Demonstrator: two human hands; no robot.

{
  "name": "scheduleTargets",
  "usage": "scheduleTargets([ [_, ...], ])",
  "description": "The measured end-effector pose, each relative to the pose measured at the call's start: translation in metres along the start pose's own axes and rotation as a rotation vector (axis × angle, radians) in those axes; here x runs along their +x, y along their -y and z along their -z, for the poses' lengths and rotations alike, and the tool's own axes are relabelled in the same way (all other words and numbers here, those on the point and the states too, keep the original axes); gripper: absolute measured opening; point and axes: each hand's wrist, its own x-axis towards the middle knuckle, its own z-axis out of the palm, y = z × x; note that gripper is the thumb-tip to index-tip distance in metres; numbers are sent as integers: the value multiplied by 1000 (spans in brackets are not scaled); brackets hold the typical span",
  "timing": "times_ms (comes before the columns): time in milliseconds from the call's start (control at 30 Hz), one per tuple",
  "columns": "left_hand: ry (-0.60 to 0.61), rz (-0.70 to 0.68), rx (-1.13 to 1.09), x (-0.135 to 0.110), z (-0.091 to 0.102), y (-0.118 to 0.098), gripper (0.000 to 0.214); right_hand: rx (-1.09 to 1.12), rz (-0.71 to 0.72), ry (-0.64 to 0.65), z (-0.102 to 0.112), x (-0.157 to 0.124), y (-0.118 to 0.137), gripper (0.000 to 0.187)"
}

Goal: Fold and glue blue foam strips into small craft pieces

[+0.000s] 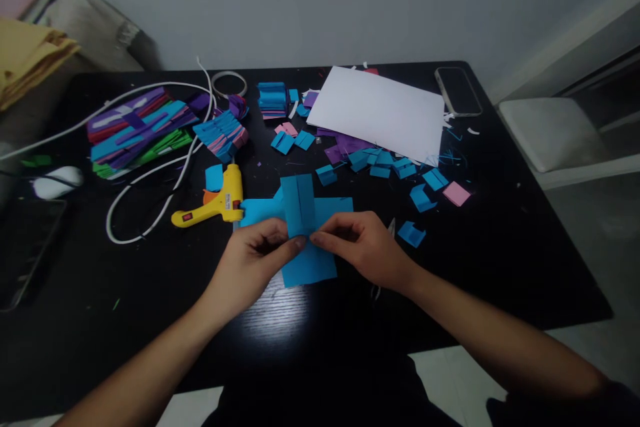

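A folded strip of blue paper [299, 203] stands between my hands, with a lengthwise crease down its upper part. My left hand [257, 257] pinches its lower left edge between thumb and fingers. From the other side, my right hand [363, 247] has thumb and forefinger pressed together at the lower right edge of the strip. Beneath both hands lie larger blue paper pieces [310, 267], spread left, right and toward me. A pair of scissors [376, 291] lies partly hidden under my right hand and wrist.
Left of the paper rests a yellow glue gun [215, 203]. Bundles of coloured paper strips [140, 127] and a looped white cable [185, 180] lie further left. Small folded blue pieces [383, 163] surround a white sheet [380, 107]. A phone [457, 91] lies at the back right.
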Motion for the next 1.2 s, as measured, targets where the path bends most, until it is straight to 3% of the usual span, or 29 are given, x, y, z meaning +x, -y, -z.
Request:
scheduleTargets([
  [133,10,35,-33,-1,2,2,23,44,-10,23,2,1,0,19],
  [300,94,114,-249,1,1,1,16,113,14,91,6,1,1,16],
  [500,-20,72,-415,3,-5,3,28,287,-5,159,3,0,0,21],
  [700,-37,-49,-171,0,-9,1,18,168,70,97,1,2,-4,26],
  [867,-27,-137,39,-2,-8,-2,16,165,60,3,-2,4,-10,42],
  [1000,3,-113,19,-1,-1,0,4,150,67,-35,1,5,-10,31],
  [1100,-231,-320,79,-3,7,2,15,79,105,-23,6,5,-8,18],
  [1200,-407,-641,373,-6,11,1,27,-85,134,4,9,4,-7,8],
])
